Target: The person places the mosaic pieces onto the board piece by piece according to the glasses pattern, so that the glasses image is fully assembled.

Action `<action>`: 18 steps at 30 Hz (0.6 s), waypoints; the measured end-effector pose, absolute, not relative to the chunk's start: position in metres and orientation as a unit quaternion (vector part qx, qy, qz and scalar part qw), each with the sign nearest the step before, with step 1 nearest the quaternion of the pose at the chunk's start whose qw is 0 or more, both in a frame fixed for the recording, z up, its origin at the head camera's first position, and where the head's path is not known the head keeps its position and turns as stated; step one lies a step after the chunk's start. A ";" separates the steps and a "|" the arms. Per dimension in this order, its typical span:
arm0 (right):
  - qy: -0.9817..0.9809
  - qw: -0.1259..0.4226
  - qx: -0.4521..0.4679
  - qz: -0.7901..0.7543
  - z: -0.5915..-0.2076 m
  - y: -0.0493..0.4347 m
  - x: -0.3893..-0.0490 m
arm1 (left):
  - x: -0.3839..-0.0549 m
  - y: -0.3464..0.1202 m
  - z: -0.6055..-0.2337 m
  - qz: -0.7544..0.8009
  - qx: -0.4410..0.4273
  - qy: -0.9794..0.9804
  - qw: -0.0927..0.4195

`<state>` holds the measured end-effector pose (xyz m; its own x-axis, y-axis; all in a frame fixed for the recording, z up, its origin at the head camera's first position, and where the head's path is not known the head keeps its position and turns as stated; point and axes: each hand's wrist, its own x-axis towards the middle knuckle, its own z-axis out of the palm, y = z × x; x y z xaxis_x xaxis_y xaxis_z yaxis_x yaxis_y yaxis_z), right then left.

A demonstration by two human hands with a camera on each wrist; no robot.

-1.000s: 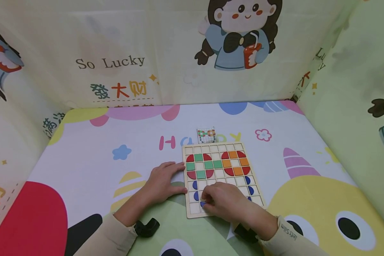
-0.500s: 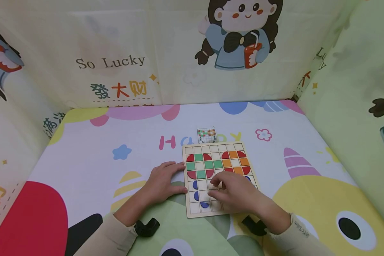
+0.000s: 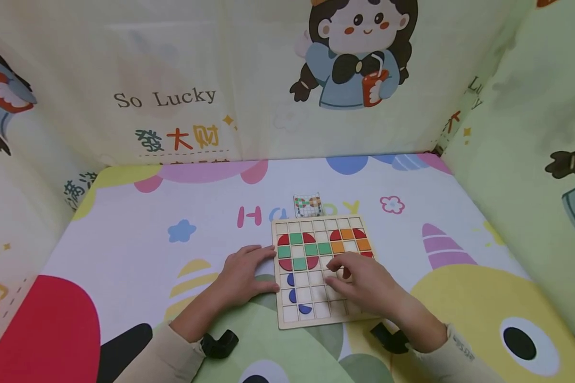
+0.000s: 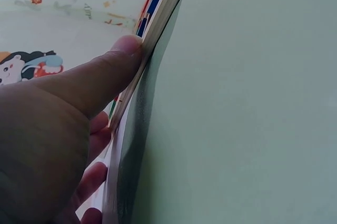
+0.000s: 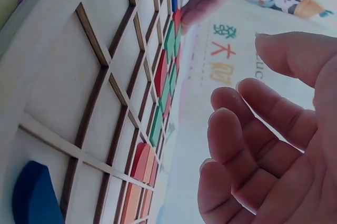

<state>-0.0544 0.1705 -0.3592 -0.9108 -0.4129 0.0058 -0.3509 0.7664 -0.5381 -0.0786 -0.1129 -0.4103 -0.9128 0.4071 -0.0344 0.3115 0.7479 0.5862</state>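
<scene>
A wooden grid board [image 3: 321, 310] lies on the table. Red rounded pieces [image 3: 284, 240], green squares [image 3: 323, 248] and orange squares [image 3: 347, 234] form two ring shapes joined by green in its upper rows. Blue half-circles [image 3: 305, 309] sit in lower cells. My left hand [image 3: 241, 273] rests at the board's left side, its thumb [image 4: 126, 45] and fingertips touching the edge. Over the right half hovers my right hand [image 3: 366, 284], fingers loosely bent, thumb apart and nothing between them. It hides several cells in the head view; a blue piece [image 5: 34, 195] shows below it in the right wrist view.
A small card [image 3: 308, 205] with a coloured grid pattern lies just beyond the board's far edge. Black wrist cameras [image 3: 220, 344] sit at both cuffs. A printed cloth [image 3: 182, 231] covers the table, and patterned curtains [image 3: 259, 80] stand behind and at both sides.
My right hand has moved up and right from the lower-left cells, uncovering a blue half-circle in the bottom row. My left hand stays at the board's edge. The head view has shifted slightly.
</scene>
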 end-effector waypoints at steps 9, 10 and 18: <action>0.939 0.013 -0.203 -0.276 -0.359 0.177 -0.053 | -0.078 -0.112 -0.411 0.302 0.186 0.931 0.091; 0.939 0.008 -0.205 -0.277 -0.359 0.178 -0.054 | -0.078 -0.112 -0.410 0.302 0.184 0.931 0.092; 0.938 -0.012 -0.186 -0.292 -0.353 0.192 -0.059 | -0.079 -0.111 -0.410 0.300 0.188 0.931 0.087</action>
<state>-0.0593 0.1919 -0.3529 -0.9302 -0.3426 0.1320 -0.3571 0.7604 -0.5425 -0.0787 -0.1114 -0.4095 -0.9139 0.4030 -0.0482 0.2988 0.7484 0.5921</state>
